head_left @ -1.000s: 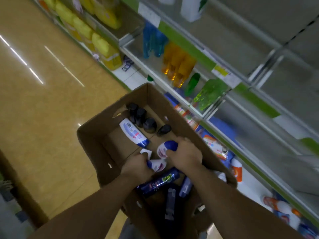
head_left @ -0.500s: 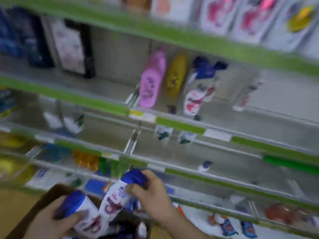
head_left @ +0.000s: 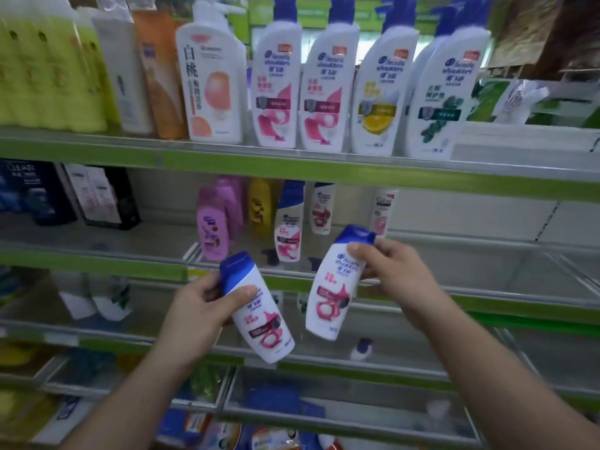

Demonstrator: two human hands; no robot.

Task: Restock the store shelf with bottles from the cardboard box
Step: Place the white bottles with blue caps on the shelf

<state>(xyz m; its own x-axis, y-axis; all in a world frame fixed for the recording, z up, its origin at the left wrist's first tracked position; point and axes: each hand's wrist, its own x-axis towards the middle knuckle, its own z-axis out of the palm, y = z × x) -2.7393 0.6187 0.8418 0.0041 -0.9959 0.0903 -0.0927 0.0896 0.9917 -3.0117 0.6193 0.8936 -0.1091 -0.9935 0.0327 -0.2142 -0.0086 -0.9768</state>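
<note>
My left hand (head_left: pixel 201 306) grips a white shampoo bottle (head_left: pixel 259 316) with a blue cap and pink label near its cap; the bottle tilts with its base down to the right. My right hand (head_left: pixel 389 271) pinches a second matching bottle (head_left: pixel 331 287) just under its blue cap, and it hangs almost upright. Both bottles are held in front of the middle shelf (head_left: pixel 487 293), below two like bottles (head_left: pixel 289 222) standing there. The cardboard box is out of view.
The top shelf (head_left: pixel 292 167) carries a row of large pump bottles (head_left: pixel 324 86). Pink (head_left: pixel 214 222) and yellow (head_left: pixel 259 203) bottles stand left of the matching ones, a white bottle (head_left: pixel 383 209) to their right. Lower shelves hold scattered items behind clear rails.
My view swung up from the box to the shelves. Both hands rose out of the box, each holding a blue-capped bottle, and now hold them up at the middle shelf.
</note>
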